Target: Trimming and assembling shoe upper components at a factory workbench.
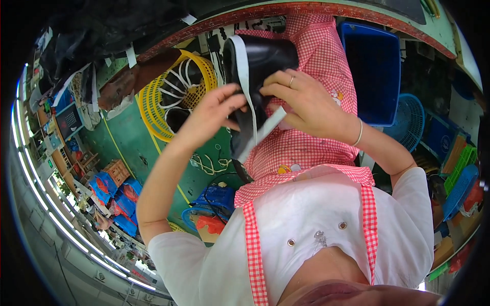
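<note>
A black boot [273, 55] lies sideways over my lap, its dark sole side toward the left. A white strip [242, 66] runs along the edge of the sole, and a loose pale end [266, 131] hangs off near the lower part. My left hand [217, 109] grips the boot from the sole side, fingers bent against the strip's edge. From the other side, my right hand [301, 102] presses curled fingers on the black upper beside the strip. The fingertips of both hands are partly hidden against the boot.
On the left, a yellow basket [148, 115] holds black pieces with white bands. A deep blue bin [371, 109] stands right of my red checked apron [326, 56], beside a round blue basket [410, 122]. A red-edged bench [240, 11] crosses the far side. White cord [209, 164] lies on the green floor.
</note>
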Action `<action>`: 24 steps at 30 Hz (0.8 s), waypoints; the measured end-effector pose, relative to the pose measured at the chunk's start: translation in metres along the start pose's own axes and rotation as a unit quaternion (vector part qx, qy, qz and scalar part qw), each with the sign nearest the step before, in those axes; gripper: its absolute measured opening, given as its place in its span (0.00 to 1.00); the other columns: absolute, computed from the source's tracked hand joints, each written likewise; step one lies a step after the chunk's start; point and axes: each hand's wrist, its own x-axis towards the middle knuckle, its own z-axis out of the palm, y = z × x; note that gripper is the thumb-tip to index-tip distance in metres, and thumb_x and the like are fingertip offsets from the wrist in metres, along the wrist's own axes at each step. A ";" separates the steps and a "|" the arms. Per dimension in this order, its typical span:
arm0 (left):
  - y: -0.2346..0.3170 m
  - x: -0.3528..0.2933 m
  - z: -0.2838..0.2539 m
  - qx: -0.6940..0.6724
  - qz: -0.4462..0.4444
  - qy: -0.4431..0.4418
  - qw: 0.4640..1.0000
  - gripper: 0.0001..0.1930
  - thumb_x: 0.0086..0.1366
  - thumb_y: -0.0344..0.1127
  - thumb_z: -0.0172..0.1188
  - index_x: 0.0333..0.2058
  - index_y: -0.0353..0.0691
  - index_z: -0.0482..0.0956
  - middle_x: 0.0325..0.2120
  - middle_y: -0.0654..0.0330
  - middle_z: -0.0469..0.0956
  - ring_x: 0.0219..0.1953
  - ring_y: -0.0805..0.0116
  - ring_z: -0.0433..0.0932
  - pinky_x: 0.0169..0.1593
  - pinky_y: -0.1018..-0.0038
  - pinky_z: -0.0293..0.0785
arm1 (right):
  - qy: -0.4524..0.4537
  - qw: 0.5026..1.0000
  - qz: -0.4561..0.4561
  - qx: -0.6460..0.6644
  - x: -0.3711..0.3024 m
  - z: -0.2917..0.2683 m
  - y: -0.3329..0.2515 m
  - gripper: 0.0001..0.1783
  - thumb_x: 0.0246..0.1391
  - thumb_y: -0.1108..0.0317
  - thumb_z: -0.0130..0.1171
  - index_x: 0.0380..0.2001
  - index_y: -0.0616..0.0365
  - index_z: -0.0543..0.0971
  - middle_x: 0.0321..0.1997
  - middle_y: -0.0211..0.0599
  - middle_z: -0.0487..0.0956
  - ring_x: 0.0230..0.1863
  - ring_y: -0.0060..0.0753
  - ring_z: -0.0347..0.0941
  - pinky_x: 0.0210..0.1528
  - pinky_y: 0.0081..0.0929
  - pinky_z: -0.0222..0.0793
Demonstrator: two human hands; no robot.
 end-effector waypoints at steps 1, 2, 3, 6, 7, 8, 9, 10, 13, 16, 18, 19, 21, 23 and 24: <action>-0.006 0.001 0.003 0.002 0.002 -0.010 1.000 0.17 0.71 0.47 0.52 0.46 0.40 0.75 0.36 0.66 0.74 0.40 0.78 0.75 0.36 0.75 0.79 | -0.042 0.999 0.023 -0.003 -0.003 0.001 -0.002 0.13 0.46 0.64 0.67 0.34 0.58 0.78 0.35 0.34 0.76 0.41 0.38 0.73 0.45 0.33 0.65; -0.008 0.004 0.006 0.000 0.019 -0.021 1.000 0.18 0.71 0.48 0.51 0.47 0.39 0.75 0.35 0.66 0.75 0.40 0.78 0.75 0.34 0.77 0.79 | -0.043 0.999 0.025 -0.003 -0.004 0.000 -0.004 0.13 0.46 0.64 0.67 0.34 0.58 0.78 0.35 0.34 0.76 0.41 0.38 0.73 0.45 0.33 0.65; -0.008 0.004 0.010 -0.021 0.016 -0.024 0.999 0.18 0.71 0.48 0.51 0.47 0.39 0.75 0.35 0.66 0.74 0.39 0.79 0.75 0.34 0.79 0.78 | -0.018 0.999 0.036 -0.003 -0.003 -0.001 -0.006 0.15 0.46 0.59 0.68 0.32 0.58 0.78 0.34 0.34 0.75 0.39 0.39 0.72 0.46 0.33 0.64; -0.006 0.007 0.017 -0.017 0.023 -0.011 1.000 0.19 0.71 0.49 0.51 0.48 0.39 0.76 0.34 0.67 0.74 0.36 0.80 0.74 0.34 0.79 0.78 | 0.017 0.998 0.056 -0.020 0.001 0.005 -0.007 0.16 0.46 0.56 0.68 0.29 0.57 0.78 0.31 0.33 0.75 0.36 0.38 0.71 0.46 0.33 0.62; -0.006 0.008 0.019 0.008 0.033 0.007 0.999 0.20 0.71 0.49 0.50 0.49 0.39 0.76 0.33 0.68 0.74 0.35 0.80 0.73 0.34 0.79 0.77 | 0.053 0.997 0.056 -0.017 0.001 0.009 -0.005 0.15 0.47 0.57 0.67 0.29 0.57 0.78 0.30 0.34 0.75 0.36 0.39 0.71 0.46 0.34 0.62; -0.007 0.010 0.021 0.009 0.035 0.005 0.999 0.20 0.71 0.49 0.50 0.49 0.39 0.76 0.33 0.68 0.74 0.35 0.80 0.73 0.34 0.79 0.77 | 0.090 0.994 0.055 -0.015 0.002 0.012 -0.003 0.15 0.48 0.58 0.67 0.29 0.57 0.78 0.30 0.34 0.74 0.36 0.39 0.71 0.47 0.34 0.61; -0.010 0.012 0.024 -0.022 0.038 0.011 0.999 0.20 0.71 0.50 0.50 0.48 0.40 0.77 0.31 0.69 0.73 0.34 0.81 0.72 0.33 0.80 0.77 | 0.104 0.992 0.066 -0.002 0.000 0.012 -0.002 0.12 0.48 0.62 0.66 0.30 0.59 0.78 0.31 0.35 0.76 0.37 0.39 0.72 0.47 0.35 0.61; -0.012 0.015 0.027 -0.052 0.041 0.016 0.998 0.20 0.71 0.51 0.50 0.47 0.40 0.77 0.30 0.70 0.71 0.32 0.82 0.71 0.32 0.81 0.76 | 0.106 0.992 0.067 -0.005 0.000 0.013 0.000 0.12 0.48 0.62 0.66 0.30 0.59 0.78 0.31 0.35 0.76 0.37 0.39 0.72 0.47 0.35 0.61; -0.020 0.020 0.041 -0.061 0.078 0.027 0.995 0.17 0.72 0.47 0.50 0.44 0.39 0.77 0.29 0.70 0.71 0.32 0.83 0.70 0.35 0.82 0.75 | 0.146 0.980 0.132 0.002 -0.007 0.015 0.003 0.11 0.45 0.67 0.67 0.32 0.59 0.80 0.34 0.34 0.79 0.41 0.38 0.74 0.49 0.35 0.61; -0.027 0.024 0.046 -0.069 0.114 0.037 0.990 0.14 0.71 0.40 0.54 0.42 0.33 0.78 0.35 0.64 0.67 0.35 0.78 0.71 0.38 0.80 0.72 | 0.149 0.945 0.216 0.194 -0.008 0.013 0.002 0.10 0.44 0.65 0.68 0.30 0.57 0.81 0.32 0.32 0.80 0.43 0.34 0.74 0.52 0.34 0.60; -0.029 0.021 0.051 -0.046 0.184 0.056 0.980 0.11 0.70 0.36 0.54 0.39 0.32 0.78 0.35 0.62 0.69 0.35 0.75 0.71 0.38 0.78 0.71 | 0.166 0.945 0.217 0.182 -0.007 0.010 0.003 0.08 0.43 0.66 0.69 0.27 0.55 0.82 0.31 0.30 0.80 0.41 0.31 0.74 0.51 0.32 0.61; -0.029 0.018 0.051 0.027 0.198 0.089 0.976 0.10 0.69 0.33 0.54 0.37 0.30 0.78 0.36 0.59 0.70 0.34 0.71 0.72 0.39 0.76 0.70 | 0.169 0.952 0.186 0.176 -0.006 0.008 0.004 0.07 0.43 0.67 0.69 0.27 0.55 0.82 0.31 0.29 0.80 0.39 0.31 0.74 0.50 0.32 0.62; -0.027 0.012 0.059 0.049 0.230 0.123 0.964 0.10 0.68 0.32 0.54 0.37 0.30 0.78 0.34 0.57 0.71 0.34 0.69 0.72 0.39 0.74 0.69 | 0.167 0.966 0.130 0.146 -0.003 0.002 0.001 0.06 0.45 0.68 0.68 0.27 0.56 0.82 0.30 0.30 0.80 0.36 0.33 0.75 0.45 0.29 0.65; -0.022 0.005 0.063 0.115 0.269 0.160 0.943 0.08 0.67 0.30 0.55 0.36 0.31 0.79 0.28 0.54 0.72 0.32 0.62 0.72 0.37 0.70 0.67 | 0.211 0.965 0.107 0.115 0.013 -0.018 0.011 0.05 0.46 0.69 0.68 0.28 0.57 0.82 0.31 0.31 0.80 0.36 0.32 0.75 0.45 0.28 0.66; -0.018 -0.003 0.071 0.141 0.292 0.186 0.928 0.07 0.64 0.29 0.56 0.36 0.32 0.80 0.25 0.52 0.72 0.31 0.58 0.70 0.36 0.67 0.66 | 0.253 0.960 0.084 0.090 0.022 -0.028 0.020 0.05 0.46 0.70 0.68 0.28 0.58 0.82 0.31 0.32 0.81 0.36 0.32 0.75 0.44 0.27 0.66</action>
